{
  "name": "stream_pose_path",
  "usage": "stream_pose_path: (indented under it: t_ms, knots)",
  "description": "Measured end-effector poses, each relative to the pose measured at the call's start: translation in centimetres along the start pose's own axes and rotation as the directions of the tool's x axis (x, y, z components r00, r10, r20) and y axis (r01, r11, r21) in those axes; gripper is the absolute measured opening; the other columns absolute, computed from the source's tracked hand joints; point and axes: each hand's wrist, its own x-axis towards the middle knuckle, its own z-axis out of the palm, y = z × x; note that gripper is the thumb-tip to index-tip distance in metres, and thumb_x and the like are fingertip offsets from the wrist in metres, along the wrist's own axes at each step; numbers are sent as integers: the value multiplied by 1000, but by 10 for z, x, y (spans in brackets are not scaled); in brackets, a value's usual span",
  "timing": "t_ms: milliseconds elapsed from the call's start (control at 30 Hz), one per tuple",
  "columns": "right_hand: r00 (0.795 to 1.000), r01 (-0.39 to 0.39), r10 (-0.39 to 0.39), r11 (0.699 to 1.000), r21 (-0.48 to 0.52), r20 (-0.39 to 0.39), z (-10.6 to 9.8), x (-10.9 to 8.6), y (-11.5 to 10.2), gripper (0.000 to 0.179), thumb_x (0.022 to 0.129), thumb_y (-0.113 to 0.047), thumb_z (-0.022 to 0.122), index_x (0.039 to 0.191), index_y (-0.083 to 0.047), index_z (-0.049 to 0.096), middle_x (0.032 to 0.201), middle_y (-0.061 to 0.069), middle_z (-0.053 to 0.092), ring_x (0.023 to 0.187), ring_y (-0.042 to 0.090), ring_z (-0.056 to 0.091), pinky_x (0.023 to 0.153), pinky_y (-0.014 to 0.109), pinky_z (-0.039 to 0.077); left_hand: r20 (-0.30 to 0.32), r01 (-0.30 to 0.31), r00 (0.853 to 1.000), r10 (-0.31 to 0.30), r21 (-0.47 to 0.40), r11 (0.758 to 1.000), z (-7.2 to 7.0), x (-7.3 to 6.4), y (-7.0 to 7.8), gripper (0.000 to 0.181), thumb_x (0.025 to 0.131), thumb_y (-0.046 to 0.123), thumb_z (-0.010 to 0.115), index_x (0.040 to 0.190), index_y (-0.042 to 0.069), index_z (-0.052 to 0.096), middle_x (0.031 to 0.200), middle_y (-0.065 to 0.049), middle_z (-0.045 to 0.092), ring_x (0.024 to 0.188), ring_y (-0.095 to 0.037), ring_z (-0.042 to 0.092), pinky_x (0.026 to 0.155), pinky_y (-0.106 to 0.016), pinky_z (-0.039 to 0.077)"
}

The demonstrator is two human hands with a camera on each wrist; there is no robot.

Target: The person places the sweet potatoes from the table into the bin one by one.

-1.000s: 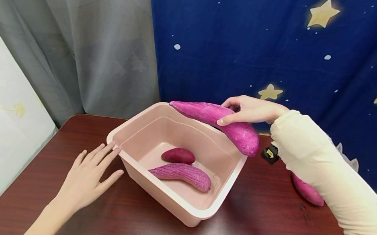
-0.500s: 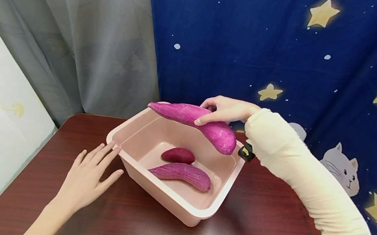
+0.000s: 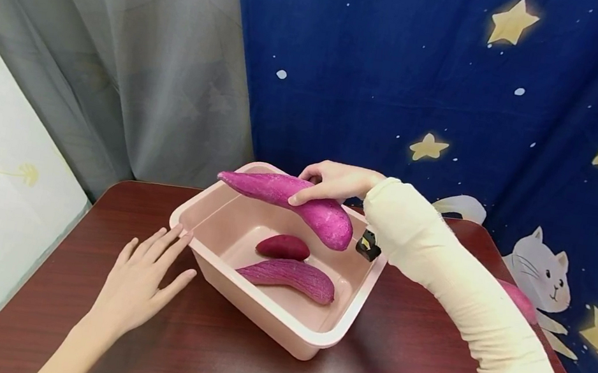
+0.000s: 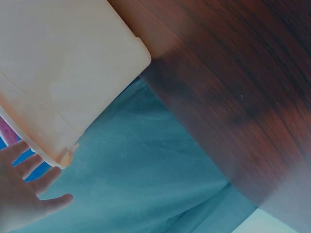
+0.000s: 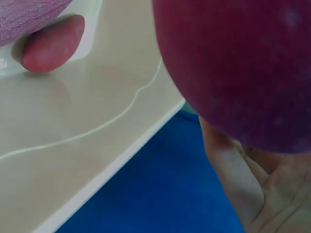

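My right hand [image 3: 337, 182] grips a long purple sweet potato [image 3: 323, 217] by its middle, over the pink plastic basin [image 3: 253, 299]. Its thin end points left, and its thick end fills much of the right wrist view. Inside the basin lie a small dark sweet potato [image 3: 283, 246] and a longer, wrinkled one [image 3: 297, 278], side by side on the bottom. At the basin's left corner, my left hand [image 3: 143, 276] has its fingers spread straight, the fingertips at the rim. The left wrist view shows those fingers [image 4: 44, 180] against the basin's edge.
The basin stands on a dark red wooden table [image 3: 412, 358]. Another sweet potato [image 3: 518, 301] lies at the right, partly behind the sleeve [image 3: 467, 302]. A blue curtain [image 3: 387, 64] with stars and a grey curtain [image 3: 178, 65] hang behind the table.
My right hand has carried the long sweet potato leftward and slightly down, from the basin's right rim to over its inside. The left hand and the two sweet potatoes in the basin have stayed put.
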Motion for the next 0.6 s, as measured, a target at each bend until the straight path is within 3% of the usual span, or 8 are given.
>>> stream_pose_path:
  t_ms: [367,600]
  knots:
    - [999,-34,33,999,27,30,17,14,12,52,73,-39,68,113,-10,51,99,9,54,79,19,60,62,31,51,-8,-3,1000,3,2,1000,1,-1,0,57,81,41,56,129,10,46,132,-10,41,120,-30,32,92,-54,21]
    - [997,-54,54,998,-18,48,26,23,17,49,74,-39,66,111,-10,52,97,8,55,76,17,59,60,30,51,-11,-5,1000,5,2,1000,2,-1,-1,57,81,41,55,128,11,46,132,-9,41,121,-30,32,92,-54,21]
